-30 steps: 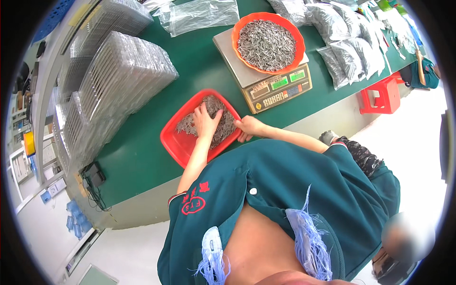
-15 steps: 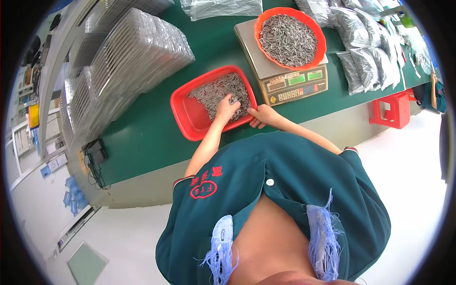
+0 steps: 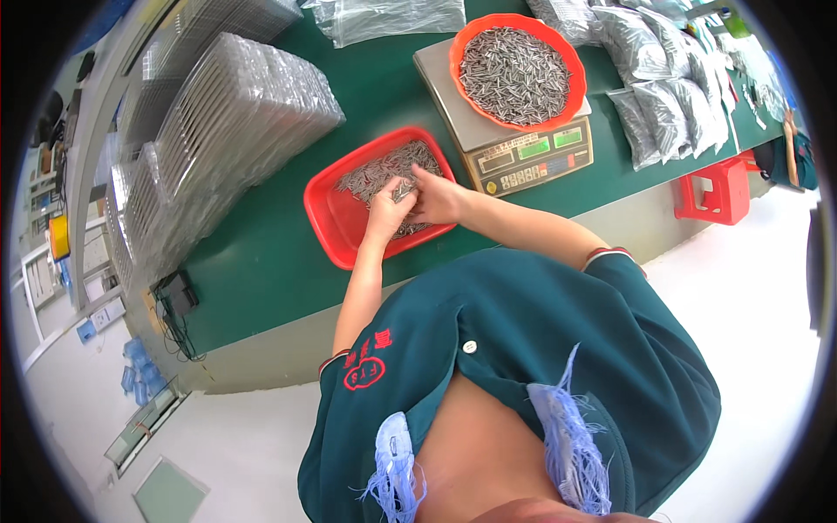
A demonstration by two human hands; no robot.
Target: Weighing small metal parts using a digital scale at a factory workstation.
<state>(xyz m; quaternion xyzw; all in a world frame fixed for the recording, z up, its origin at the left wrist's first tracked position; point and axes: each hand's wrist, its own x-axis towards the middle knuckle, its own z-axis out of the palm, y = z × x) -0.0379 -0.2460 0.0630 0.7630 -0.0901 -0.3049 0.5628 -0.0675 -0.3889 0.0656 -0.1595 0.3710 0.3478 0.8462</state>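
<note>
A red plastic basin (image 3: 324, 218) sits at the front of the green table, with a heap of small silver metal pins (image 3: 370, 179) in it. Above the heap my left hand (image 3: 386, 212) is closed round some of these pins, which show at its fingers. My right hand (image 3: 438, 199) meets it from the right, thumb up and fingers curled toward the left hand; what lies in its palm is hidden. A digital scale (image 3: 521, 161) stands just right of the basin, carrying a round orange-red bowl (image 3: 579, 83) full of similar pins.
Stacked clear plastic trays (image 3: 253, 113) rise at the left. Filled clear bags (image 3: 667, 118) lie at the right, and flat plastic bags (image 3: 388, 19) at the far edge. A red stool (image 3: 715, 193) stands beside the table, near another person's arm (image 3: 792, 148).
My right hand has left the basin's right rim and come over the pins to join my left hand. The left hand has lifted a little, with pins now showing in it.
</note>
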